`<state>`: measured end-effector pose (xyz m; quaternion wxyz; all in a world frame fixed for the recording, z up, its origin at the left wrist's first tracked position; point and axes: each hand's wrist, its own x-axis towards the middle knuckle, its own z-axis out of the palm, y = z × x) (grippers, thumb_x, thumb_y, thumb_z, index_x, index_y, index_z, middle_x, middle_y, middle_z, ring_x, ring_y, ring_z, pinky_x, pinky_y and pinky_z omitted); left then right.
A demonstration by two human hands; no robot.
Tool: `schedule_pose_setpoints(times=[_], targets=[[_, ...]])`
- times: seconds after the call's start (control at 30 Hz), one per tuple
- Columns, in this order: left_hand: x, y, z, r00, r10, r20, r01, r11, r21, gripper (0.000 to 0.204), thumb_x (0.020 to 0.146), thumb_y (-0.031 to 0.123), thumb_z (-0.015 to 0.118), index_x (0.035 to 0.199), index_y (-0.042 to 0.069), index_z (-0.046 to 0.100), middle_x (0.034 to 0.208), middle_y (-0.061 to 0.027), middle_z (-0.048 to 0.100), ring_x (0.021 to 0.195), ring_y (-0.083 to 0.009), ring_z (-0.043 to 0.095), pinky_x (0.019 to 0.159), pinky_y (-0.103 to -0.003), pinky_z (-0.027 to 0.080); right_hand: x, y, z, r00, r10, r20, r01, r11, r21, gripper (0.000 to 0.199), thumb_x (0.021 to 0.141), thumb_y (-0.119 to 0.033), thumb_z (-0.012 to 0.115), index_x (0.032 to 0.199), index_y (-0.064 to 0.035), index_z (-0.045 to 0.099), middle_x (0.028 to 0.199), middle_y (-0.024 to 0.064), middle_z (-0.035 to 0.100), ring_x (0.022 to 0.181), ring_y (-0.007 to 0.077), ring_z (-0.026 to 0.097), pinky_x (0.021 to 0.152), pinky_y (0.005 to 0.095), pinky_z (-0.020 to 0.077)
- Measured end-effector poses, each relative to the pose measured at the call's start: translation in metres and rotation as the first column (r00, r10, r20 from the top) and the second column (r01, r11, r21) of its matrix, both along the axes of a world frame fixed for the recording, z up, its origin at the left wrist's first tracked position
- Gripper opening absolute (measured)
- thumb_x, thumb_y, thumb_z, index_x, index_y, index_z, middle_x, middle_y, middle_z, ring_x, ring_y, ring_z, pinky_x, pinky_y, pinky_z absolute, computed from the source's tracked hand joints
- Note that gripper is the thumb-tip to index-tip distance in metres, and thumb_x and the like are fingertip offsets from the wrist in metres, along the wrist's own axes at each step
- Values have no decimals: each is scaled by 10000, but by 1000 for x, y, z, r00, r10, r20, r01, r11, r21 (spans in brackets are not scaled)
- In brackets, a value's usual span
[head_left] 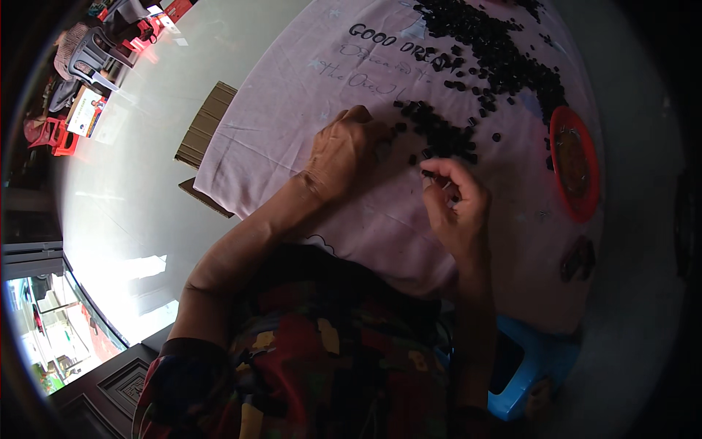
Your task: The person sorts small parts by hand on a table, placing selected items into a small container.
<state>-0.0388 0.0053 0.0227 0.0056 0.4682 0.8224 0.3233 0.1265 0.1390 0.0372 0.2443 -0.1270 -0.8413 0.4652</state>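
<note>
Between the thumb and forefinger of my right hand [462,201] is a small black piece [428,173], short and blocky. My left hand [347,146] rests on the pink cloth [270,139] with its fingers curled, and whatever they hold is hidden under them. Just beyond both hands lies a small heap of similar black pieces [442,137]. A much larger spread of black pieces [479,40] covers the far right part of the cloth, with single ones scattered between the two.
On the right edge stands a round red-rimmed dish [561,175] holding small things I cannot make out. Nearer me lies a dark object [578,257]. A blue plastic stool [523,373] is at lower right. Flattened cardboard [205,128] juts out left; a grey chair [95,55] stands farther off.
</note>
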Motion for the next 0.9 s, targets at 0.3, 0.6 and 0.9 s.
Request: schedule_pose_setpoints(times=[0.3, 0.6, 0.9], targets=[[-3, 2, 2, 983, -170, -64, 179, 966, 189, 122, 809, 80, 676, 922, 39, 657, 931, -147, 658, 873, -340, 655, 755, -408, 534, -1, 5, -4, 988, -15, -153, -46, 919, -393, 157, 849, 40, 637, 994, -15, 614, 929, 14, 621, 757, 38, 524, 681, 179, 408], [-3, 3, -2, 997, -71, -9, 72, 992, 103, 196, 819, 179, 676, 987, 82, 697, 939, -146, 642, 911, -333, 643, 797, -415, 529, -3, 7, 4, 981, -106, -165, 21, 895, -446, 206, 863, 72, 639, 1064, 33, 651, 857, -5, 602, 713, 23, 516, 629, 168, 428], [-1, 7, -2, 988, -143, -63, 153, 971, 186, 155, 773, 118, 721, 913, 63, 685, 879, -101, 680, 833, -313, 649, 757, -403, 536, -7, 6, -6, 978, -156, -140, 79, 894, -442, 212, 874, -35, 692, 1085, -13, 679, 875, -14, 645, 684, 13, 528, 593, 166, 418]])
